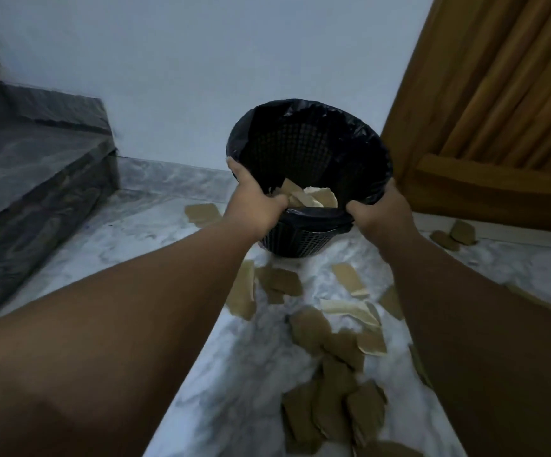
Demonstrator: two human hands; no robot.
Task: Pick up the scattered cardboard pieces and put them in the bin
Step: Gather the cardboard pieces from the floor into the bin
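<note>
A black mesh bin lined with a black bag is tilted toward me above the marble floor. My left hand grips its rim on the left side, and my right hand grips the rim on the right. Several cardboard pieces lie inside at the bottom. Many brown cardboard pieces are scattered on the floor below and in front of the bin, with more to its left and a few to its right.
A dark stone step rises on the left. A wooden door stands on the right, and a pale wall is behind the bin. The floor is white-grey marble.
</note>
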